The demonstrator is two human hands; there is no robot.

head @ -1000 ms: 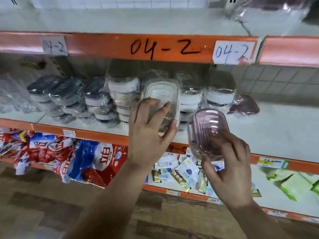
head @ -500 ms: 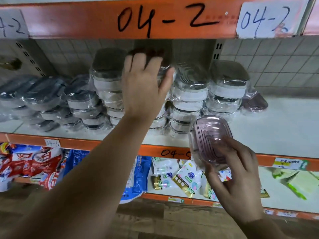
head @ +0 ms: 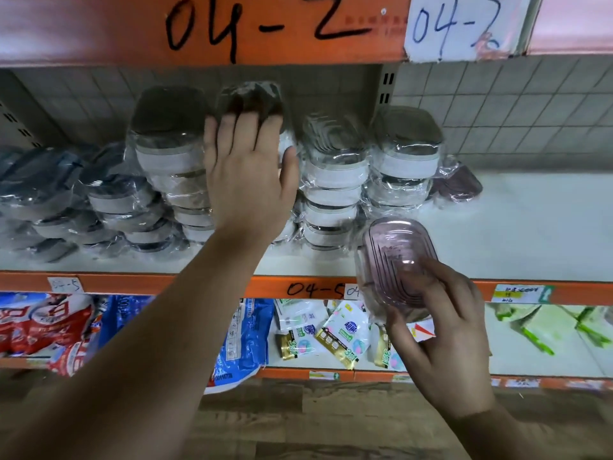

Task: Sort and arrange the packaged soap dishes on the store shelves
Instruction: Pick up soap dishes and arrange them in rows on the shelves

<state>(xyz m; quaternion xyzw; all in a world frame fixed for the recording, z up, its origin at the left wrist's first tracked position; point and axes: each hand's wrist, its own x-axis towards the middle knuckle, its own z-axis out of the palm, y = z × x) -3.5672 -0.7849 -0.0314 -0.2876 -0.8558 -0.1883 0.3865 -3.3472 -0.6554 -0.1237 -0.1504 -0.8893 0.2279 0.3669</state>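
Four upright stacks of wrapped soap dishes (head: 335, 180) stand on the middle shelf (head: 530, 227), under the orange rail (head: 99, 28) marked "04-2" and its paper label (head: 461, 24). Lower, leaning piles of grey-lidded dishes (head: 112, 200) lie to their left. A maroon dish (head: 459, 184) lies behind the rightmost stack, against the tiled wall. On the shelf below: red bags (head: 39, 323), a blue bag (head: 242, 336), small sachets (head: 345, 330), green packs (head: 537, 327).

Left hand (head: 247, 180): fingers straight and spread, laid flat against the second stack, hiding most of it. Fingertips reach the dark-lidded top dish (head: 250, 97).

Right hand (head: 444, 340): fingers and thumb curl round a pink soap dish (head: 394, 257), tilted, held before the shelf's front edge, below the rightmost stacks and apart from them.
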